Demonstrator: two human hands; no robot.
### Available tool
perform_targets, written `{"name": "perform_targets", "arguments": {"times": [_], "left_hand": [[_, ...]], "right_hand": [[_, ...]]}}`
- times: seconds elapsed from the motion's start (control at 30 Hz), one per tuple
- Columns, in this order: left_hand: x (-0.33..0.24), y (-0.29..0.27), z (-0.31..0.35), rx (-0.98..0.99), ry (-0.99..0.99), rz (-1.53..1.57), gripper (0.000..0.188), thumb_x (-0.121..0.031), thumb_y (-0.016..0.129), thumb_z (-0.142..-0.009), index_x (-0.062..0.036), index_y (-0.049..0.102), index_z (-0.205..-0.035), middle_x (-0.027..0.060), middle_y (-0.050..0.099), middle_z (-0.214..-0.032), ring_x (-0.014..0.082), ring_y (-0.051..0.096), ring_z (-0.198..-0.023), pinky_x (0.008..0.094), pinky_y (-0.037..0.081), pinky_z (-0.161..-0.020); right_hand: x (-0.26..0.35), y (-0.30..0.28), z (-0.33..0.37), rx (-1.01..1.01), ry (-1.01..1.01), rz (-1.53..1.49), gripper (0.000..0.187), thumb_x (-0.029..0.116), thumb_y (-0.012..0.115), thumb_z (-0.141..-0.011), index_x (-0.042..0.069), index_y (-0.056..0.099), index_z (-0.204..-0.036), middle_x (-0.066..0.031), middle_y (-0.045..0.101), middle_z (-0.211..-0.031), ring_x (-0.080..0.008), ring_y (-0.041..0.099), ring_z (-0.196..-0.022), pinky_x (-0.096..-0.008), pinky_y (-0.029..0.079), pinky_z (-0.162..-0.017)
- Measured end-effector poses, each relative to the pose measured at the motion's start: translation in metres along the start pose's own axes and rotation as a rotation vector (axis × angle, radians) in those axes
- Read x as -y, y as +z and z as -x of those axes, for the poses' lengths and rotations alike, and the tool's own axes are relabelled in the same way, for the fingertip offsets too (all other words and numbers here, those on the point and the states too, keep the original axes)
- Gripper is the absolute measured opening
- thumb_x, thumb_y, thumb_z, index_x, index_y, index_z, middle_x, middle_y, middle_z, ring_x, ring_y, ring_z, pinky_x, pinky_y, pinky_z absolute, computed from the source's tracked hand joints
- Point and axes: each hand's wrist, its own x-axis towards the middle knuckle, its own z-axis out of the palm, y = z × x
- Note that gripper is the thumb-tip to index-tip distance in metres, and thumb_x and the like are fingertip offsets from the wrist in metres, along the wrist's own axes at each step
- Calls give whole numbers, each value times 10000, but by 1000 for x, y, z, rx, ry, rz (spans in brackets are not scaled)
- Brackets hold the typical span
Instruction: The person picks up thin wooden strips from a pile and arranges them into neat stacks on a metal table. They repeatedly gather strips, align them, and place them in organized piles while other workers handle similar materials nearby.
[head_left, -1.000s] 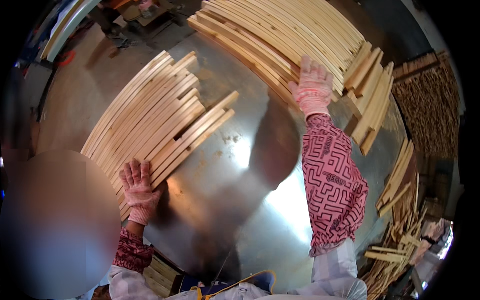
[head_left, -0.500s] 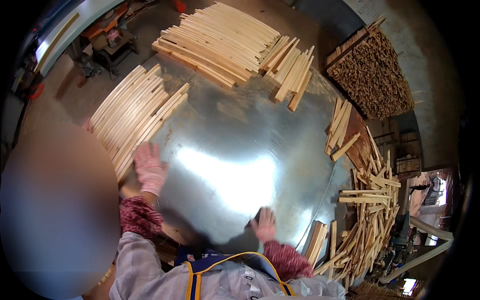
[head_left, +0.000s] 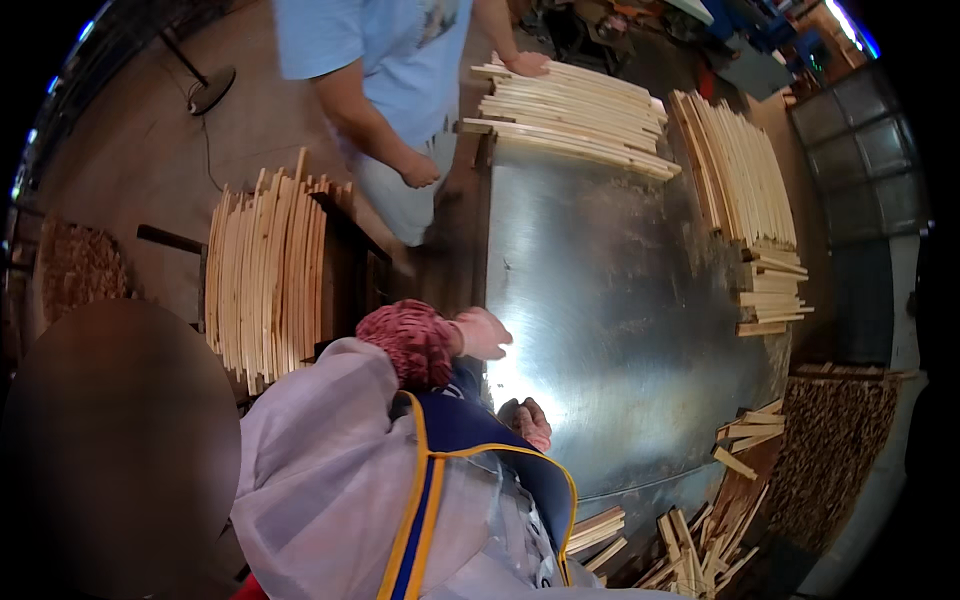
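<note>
My left hand, in a pink glove with a dark red patterned sleeve cover, hovers at the near left edge of the metal-topped table. Its fingers are loosely stretched, and I see nothing in them. My right hand, also gloved, is close to my apron, over the near part of the tabletop. Its fingers are partly bent, with a dark patch beside them that may be shadow; no held thing shows. Wooden slats lie side by side at the table's far end, apart from my hands.
A co-worker in a light blue shirt stands at the far left, one hand on the slats. More slats line the right edge. A slat stack stands left. Loose offcuts and a big wood bundle are at right.
My view has swung left, bringing the co-worker and the left-hand stack into sight. My left hand has come away from beside the slats, nearer my body. My right hand stays close to me.
</note>
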Motion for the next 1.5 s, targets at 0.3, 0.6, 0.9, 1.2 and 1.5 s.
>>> {"name": "perform_targets", "arguments": {"times": [0.3,0.6,0.9,1.2,1.5], "left_hand": [[143,30,94,-264,-214,60,348,-348,553,-887,-45,614,-1046,210,642,-956,394,610,-895,460,497,-777],[168,-22,39,-40,-313,-298,461,-368,495,-940,-37,545,-1257,208,616,-1158,344,586,-1085,405,458,-942],[84,21,102,-642,-289,321,486,-432,505,-885,-103,572,-1237,158,616,-1217,327,552,-1164,419,438,-978],[-5,178,213,-121,-607,436,480,-472,465,-889,-177,620,-1235,96,677,-1157,335,639,-1071,534,495,-866],[-34,311,325,-435,-910,1049,418,-510,454,-926,-238,657,-1171,78,660,-1182,275,602,-1125,392,463,-959]], "right_hand": [[133,65,-20,367,-138,566,394,374,540,-836,125,669,-1112,-126,650,-1185,-335,592,-1116,-424,474,-949],[133,-16,-8,-763,48,286,572,342,556,-830,104,515,-1348,-184,518,-1365,-347,518,-1224,-426,427,-1011],[132,-342,12,-1210,87,746,497,308,589,-848,81,544,-1288,-195,581,-1239,-319,578,-1085,-405,468,-908],[77,84,-28,232,-427,730,424,274,623,-867,59,573,-1229,-206,644,-1112,-292,638,-945,-384,508,-805],[153,273,73,878,-803,910,752,424,661,-824,94,401,-1448,-201,572,-1309,-353,558,-1196,-418,428,-1007]]}}
